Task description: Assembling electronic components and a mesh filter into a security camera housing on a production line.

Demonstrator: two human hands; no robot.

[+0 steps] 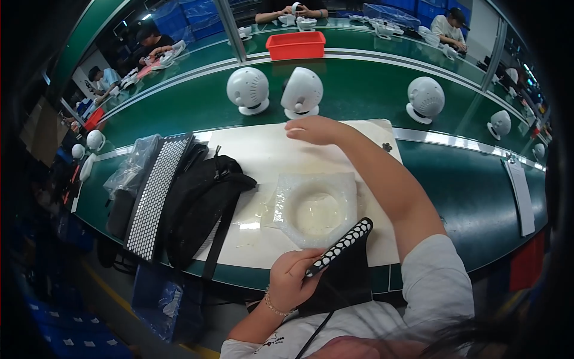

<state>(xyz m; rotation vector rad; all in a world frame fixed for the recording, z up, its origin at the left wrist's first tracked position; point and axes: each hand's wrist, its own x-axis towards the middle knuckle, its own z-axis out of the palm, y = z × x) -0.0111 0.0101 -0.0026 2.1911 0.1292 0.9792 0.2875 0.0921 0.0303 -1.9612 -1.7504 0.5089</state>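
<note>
Near the front edge of the table, my left hand is closed on a black sheet whose upper edge band carries white hexagons. The sheet's dark part hangs down toward my lap. My right hand reaches across the white board, fingers stretched to the left and nothing visible in them. It is just in front of a white round device on a stand, apart from it. Between my hands lies a whitish, plastic-wrapped block with a round hollow.
Left on the table lie a black fabric bundle with straps, a black panel with white hexagons and clear plastic wrap. More white devices line the far belt, before a red bin. A clipboard-like white board lies right. Other people work beyond.
</note>
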